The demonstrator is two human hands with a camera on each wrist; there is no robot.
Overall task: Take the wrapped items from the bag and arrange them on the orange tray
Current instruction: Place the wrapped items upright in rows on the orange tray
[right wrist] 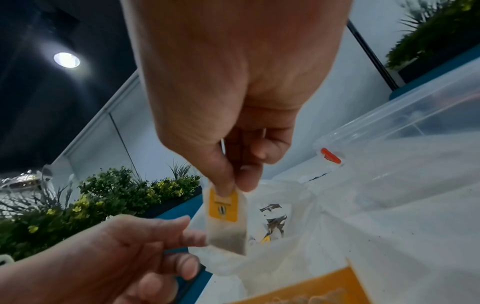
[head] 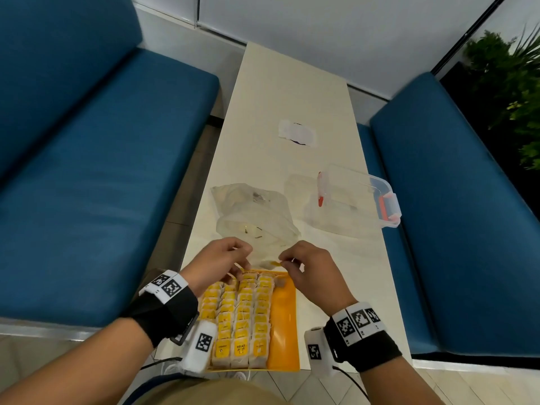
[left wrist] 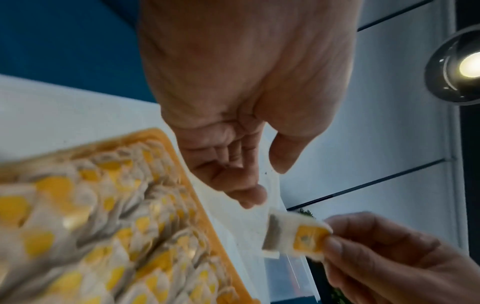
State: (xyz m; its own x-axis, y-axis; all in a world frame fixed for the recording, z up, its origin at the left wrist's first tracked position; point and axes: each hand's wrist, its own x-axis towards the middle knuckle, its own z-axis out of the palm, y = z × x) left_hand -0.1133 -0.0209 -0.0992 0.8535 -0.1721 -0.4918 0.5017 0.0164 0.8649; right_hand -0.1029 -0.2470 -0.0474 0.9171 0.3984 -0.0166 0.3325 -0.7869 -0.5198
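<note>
An orange tray [head: 283,317] at the table's near edge carries several rows of wrapped tea bags with yellow tags [head: 242,311], and its right strip is bare. My right hand [head: 285,260] pinches one tea bag [right wrist: 226,218] by its yellow tag, hanging over the tray's far edge. My left hand [head: 245,255] hovers beside it with relaxed fingers [right wrist: 187,226] close to the bag's lower edge, holding nothing [left wrist: 267,183]. The clear plastic bag [head: 257,211] lies crumpled just beyond the tray.
A clear plastic container with red latches [head: 356,197] sits at the right of the narrow white table [head: 263,112]. A white scrap of paper [head: 298,133] lies farther back. Blue benches [head: 102,171] flank the table on both sides.
</note>
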